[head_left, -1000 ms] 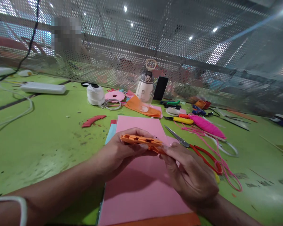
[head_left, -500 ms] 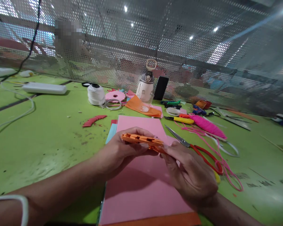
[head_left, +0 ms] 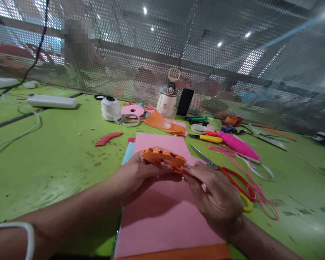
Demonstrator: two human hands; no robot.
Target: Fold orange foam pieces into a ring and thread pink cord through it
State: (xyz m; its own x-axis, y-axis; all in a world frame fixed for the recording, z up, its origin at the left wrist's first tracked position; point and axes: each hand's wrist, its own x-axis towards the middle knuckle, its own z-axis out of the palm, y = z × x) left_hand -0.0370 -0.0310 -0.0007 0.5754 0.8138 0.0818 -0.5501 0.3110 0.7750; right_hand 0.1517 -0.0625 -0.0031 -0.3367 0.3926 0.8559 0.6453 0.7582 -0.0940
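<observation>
Between both hands is an orange folded-paper piece (head_left: 165, 156), curved and made of interlocked pleats. My left hand (head_left: 137, 177) is closed round its left end, thumb in front and fingers behind. At the lower right end, the fingertips of my right hand (head_left: 215, 195) pinch the same piece. Below the hands lies a stack of coloured paper with a pink sheet (head_left: 170, 224) on top; orange and blue edges stick out. Scissors (head_left: 219, 164) with red and yellow handles lie beside my right hand. A red curved folded-paper strip (head_left: 108, 139) rests to the left on the green table (head_left: 65, 159).
Behind the paper stand a bottle (head_left: 168, 97), a dark phone (head_left: 185, 102) and a white string spool (head_left: 111, 108). A pink paper ring (head_left: 132, 111) lies near the spool. To the right are a yellow cutter (head_left: 209, 138) and pink yarn (head_left: 239, 146). A perforated metal screen (head_left: 141, 54) closes the back.
The orange paper piece has tilted, so more of its curved, pleated face shows. My right hand has shifted slightly left, uncovering more of the yellow scissor handle.
</observation>
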